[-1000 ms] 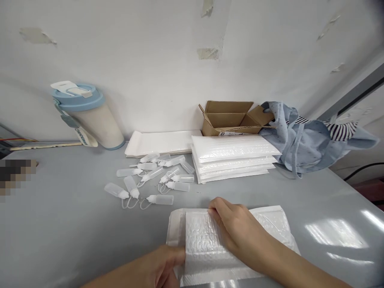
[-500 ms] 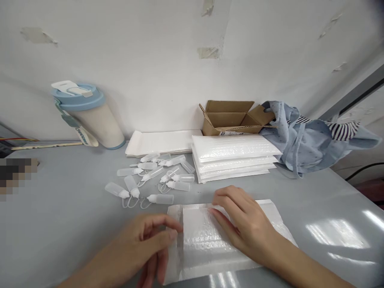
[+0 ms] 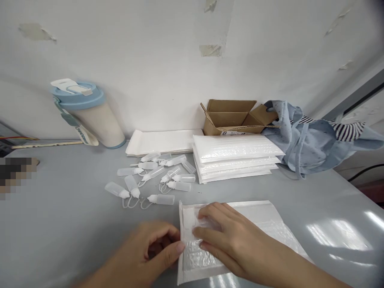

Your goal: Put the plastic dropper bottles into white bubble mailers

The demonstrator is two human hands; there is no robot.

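A white bubble mailer (image 3: 270,218) lies flat at the table's front, its left end folded over. My left hand (image 3: 156,248) is at that folded left edge, thumb on top and fingers curled behind the fold; it is slightly blurred. My right hand (image 3: 231,240) rests on the mailer's left part, pressing with its fingers apart and holding nothing. Behind my hands lie several small clear squeeze bottles (image 3: 162,199) with needle tips and tethered caps. To their right is a stack of padded white mailers (image 3: 237,149).
A pile of flat white envelopes (image 3: 165,141) lies by the wall, beside an open cardboard box (image 3: 234,116). A tumbler with a blue lid (image 3: 99,120) stands back left. Blue patterned cloth (image 3: 315,146) is bunched at the right. At the left edge is a pixelated patch.
The mailer's clear left flap, lying out flat before, is now folded over. My left hand has closed in on the fold, and my right hand has slid left and toward me.
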